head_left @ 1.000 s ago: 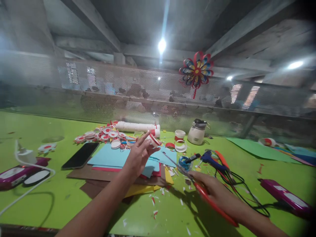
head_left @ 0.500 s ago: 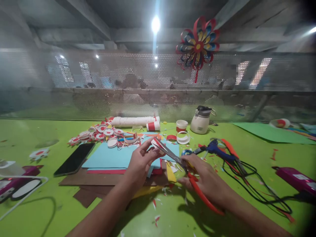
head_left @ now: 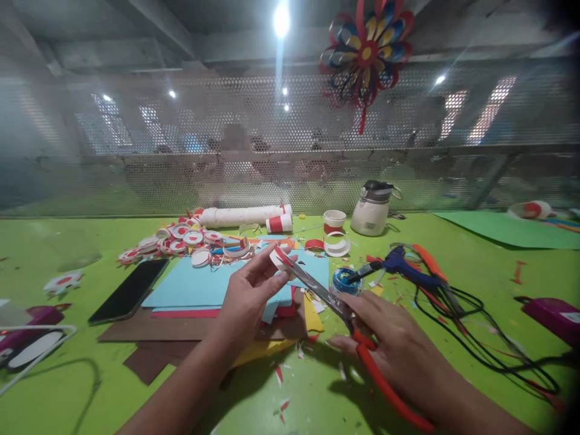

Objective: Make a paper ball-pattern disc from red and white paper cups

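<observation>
Right hand (head_left: 399, 350) gripping scissors (head_left: 326, 296)

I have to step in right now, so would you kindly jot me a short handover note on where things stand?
Left hand: pinches a small red-and-white paper ring above the blue paper sheets.
Right hand: grips the red-handled scissors, blades at the ring.
Done: a heap of finished red-and-white discs lies far left on the green table.
Left: apparently trimming this ring; uncut sheets remain.
</observation>
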Motion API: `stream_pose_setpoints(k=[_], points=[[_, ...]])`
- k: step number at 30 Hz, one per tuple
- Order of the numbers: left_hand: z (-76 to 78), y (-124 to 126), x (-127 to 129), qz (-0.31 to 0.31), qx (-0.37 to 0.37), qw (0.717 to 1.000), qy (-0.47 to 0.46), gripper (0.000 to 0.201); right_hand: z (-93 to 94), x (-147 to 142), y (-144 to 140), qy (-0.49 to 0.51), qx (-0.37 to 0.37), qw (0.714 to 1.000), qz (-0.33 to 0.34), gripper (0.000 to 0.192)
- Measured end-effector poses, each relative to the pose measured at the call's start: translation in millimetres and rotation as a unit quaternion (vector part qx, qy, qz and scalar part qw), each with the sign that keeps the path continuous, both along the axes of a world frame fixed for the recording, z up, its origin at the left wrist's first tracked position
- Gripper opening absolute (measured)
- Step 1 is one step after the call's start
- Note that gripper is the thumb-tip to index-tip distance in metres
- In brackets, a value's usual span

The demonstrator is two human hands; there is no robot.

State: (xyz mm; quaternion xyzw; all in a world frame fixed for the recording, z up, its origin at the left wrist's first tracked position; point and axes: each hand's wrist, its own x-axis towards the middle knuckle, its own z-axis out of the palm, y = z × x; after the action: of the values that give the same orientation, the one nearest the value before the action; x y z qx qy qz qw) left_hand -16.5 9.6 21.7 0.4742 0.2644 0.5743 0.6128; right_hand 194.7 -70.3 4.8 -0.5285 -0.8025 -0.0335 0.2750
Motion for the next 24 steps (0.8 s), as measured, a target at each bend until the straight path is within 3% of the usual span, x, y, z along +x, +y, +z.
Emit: stream_pose_setpoints(k=[20,24], points=[[3.5,-1.6,-4.0,-0.060,-0.005,0.997,-0.043,0.035,-0.4,0.1,-4.7,-0.006,0.014,1.000,-0.014,0.033],[1.9,-1.1,-3.5,-0.055,-0.019,0.996,-0.064,0.033,-0.8,1.2,-6.1,-0.020,0.002,1.000,-0.016,0.049]])
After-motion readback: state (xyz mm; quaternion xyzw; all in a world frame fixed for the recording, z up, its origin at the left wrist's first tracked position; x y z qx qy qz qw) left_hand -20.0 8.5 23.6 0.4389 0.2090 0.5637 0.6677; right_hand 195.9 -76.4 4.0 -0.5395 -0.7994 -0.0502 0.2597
